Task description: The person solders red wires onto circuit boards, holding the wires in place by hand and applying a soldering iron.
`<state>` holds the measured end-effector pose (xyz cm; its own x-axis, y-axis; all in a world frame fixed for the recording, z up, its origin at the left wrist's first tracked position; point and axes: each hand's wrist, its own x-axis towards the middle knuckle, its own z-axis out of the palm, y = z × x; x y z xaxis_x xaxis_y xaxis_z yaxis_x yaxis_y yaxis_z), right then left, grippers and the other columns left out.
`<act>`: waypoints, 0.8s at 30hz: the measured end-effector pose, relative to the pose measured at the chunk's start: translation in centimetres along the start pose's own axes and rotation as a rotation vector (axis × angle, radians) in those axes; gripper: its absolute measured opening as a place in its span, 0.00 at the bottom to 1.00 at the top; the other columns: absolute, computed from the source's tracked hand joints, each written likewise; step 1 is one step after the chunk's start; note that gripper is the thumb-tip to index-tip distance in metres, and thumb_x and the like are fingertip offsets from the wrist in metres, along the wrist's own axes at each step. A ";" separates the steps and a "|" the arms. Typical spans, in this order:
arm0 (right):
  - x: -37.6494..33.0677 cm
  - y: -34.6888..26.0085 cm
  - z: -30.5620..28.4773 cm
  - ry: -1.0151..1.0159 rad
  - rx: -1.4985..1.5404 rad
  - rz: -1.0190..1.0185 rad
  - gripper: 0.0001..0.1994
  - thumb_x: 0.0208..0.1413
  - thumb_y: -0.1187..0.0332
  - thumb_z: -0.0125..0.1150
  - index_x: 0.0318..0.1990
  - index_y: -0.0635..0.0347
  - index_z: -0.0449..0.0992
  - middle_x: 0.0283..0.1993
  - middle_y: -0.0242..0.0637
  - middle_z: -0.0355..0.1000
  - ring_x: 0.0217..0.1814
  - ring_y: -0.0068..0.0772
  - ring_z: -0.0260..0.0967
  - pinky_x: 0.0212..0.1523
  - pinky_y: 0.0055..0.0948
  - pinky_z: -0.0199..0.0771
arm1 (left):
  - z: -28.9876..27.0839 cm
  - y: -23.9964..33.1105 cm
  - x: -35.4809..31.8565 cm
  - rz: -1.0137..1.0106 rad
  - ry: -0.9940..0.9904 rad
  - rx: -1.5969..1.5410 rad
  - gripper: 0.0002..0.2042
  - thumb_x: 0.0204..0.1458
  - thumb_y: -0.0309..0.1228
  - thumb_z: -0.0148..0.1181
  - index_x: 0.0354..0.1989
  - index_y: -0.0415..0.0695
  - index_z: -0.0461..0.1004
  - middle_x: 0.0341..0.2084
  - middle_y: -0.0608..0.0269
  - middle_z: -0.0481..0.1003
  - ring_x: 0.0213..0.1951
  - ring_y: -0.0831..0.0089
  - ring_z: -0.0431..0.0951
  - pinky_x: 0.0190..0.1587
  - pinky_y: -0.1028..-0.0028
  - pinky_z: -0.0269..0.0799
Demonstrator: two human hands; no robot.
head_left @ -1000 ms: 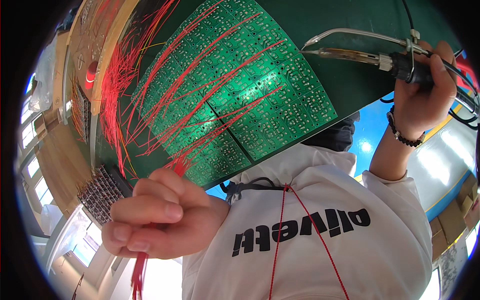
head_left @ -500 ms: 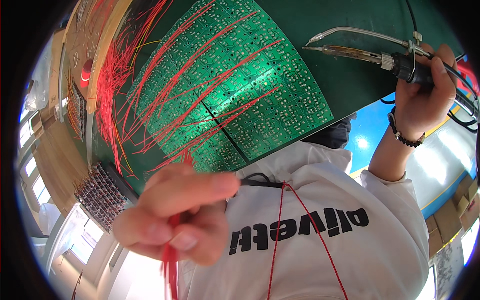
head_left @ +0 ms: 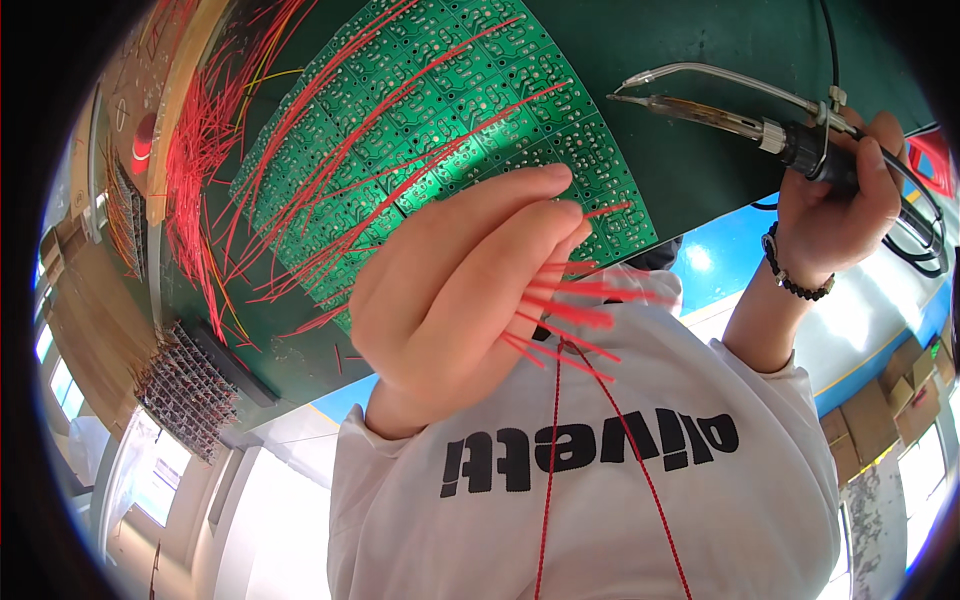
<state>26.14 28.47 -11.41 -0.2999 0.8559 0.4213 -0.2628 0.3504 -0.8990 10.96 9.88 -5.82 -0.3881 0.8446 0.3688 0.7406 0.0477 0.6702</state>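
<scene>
My left hand (head_left: 450,290) is closed around a bundle of red wires (head_left: 575,312), whose ends fan out below its fingers. A single wire (head_left: 608,209) pokes out from its fingertips over the near right part of a green circuit board panel (head_left: 590,145). Several red wires (head_left: 440,65) lie in slanting rows across that panel. At the right, my right hand (head_left: 835,220) grips a soldering iron (head_left: 710,117) by its black handle, with a thin bent metal tube (head_left: 715,72) fixed alongside. The iron's tip points left, just beyond the panel's right edge, apart from it.
A heap of loose red wires (head_left: 190,200) lies left of the panel on the dark green table (head_left: 720,180). Beside the table's left edge stands a block of densely packed parts (head_left: 185,390). A black cable (head_left: 830,45) runs to the iron. Cardboard boxes (head_left: 880,420) sit at far right.
My left hand has moved up and right from the near left, carrying the wire bundle over the panel's near edge. The iron and my right hand have barely moved.
</scene>
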 end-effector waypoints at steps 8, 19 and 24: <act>-0.8 1.4 -0.8 -0.053 0.086 -0.080 0.13 0.45 0.80 0.48 0.40 0.64 0.58 0.23 0.46 0.64 0.21 0.29 0.59 0.17 0.18 0.56 | 1.0 -1.0 0.0 -0.006 -0.038 0.122 0.08 0.36 0.18 0.63 0.26 0.35 0.73 0.27 0.54 0.76 0.27 0.69 0.77 0.30 0.80 0.73; -1.4 1.8 -2.1 -0.078 0.050 -0.082 0.17 0.44 0.81 0.49 0.44 0.65 0.58 0.24 0.49 0.67 0.22 0.31 0.62 0.17 0.18 0.59 | 1.8 -0.8 -0.2 0.042 -0.070 0.224 0.07 0.38 0.19 0.62 0.28 0.35 0.74 0.28 0.54 0.76 0.28 0.69 0.77 0.30 0.79 0.75; -1.4 1.8 -2.3 -0.083 0.019 -0.078 0.16 0.44 0.80 0.48 0.43 0.65 0.58 0.24 0.49 0.67 0.22 0.31 0.62 0.17 0.18 0.59 | 2.3 -0.8 -0.1 0.018 0.001 0.183 0.08 0.38 0.18 0.62 0.29 0.34 0.73 0.28 0.52 0.75 0.29 0.67 0.77 0.31 0.78 0.74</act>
<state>28.18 28.73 -13.88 -0.3530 0.7915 0.4989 -0.3051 0.4067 -0.8611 11.62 10.96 -7.89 -0.3746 0.8457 0.3801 0.8346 0.1289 0.5356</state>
